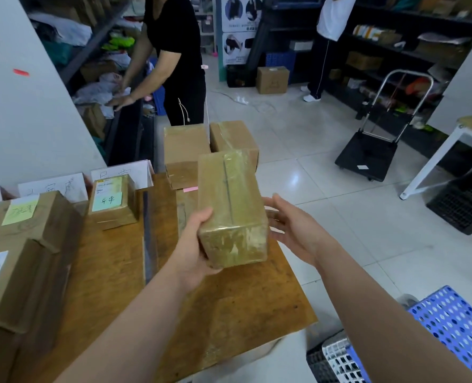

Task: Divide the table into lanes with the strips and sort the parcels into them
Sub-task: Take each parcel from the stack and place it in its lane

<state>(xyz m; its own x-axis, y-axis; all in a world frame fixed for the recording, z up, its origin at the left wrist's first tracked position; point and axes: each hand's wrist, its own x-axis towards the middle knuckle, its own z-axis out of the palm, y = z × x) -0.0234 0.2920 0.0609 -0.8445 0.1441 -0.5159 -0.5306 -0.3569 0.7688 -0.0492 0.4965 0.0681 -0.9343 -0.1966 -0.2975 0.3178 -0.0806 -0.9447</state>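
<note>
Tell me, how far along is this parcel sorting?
Partly done. A dark strip already divides the wooden table, and labelled parcels such as the green-noted box sit left of it. The left hand holds a taped parcel above the table; the right hand is open beside it. The two boxes at the far end may still need sorting.

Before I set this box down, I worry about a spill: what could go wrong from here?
1. Only the left hand grips the taped box; the right hand looks open beside it, so the glossy tape might slip.
2. Two boxes at the table's far end look to be near the edge; a push could tip them off.
3. A dark strip lies close by and might get shifted.
</note>
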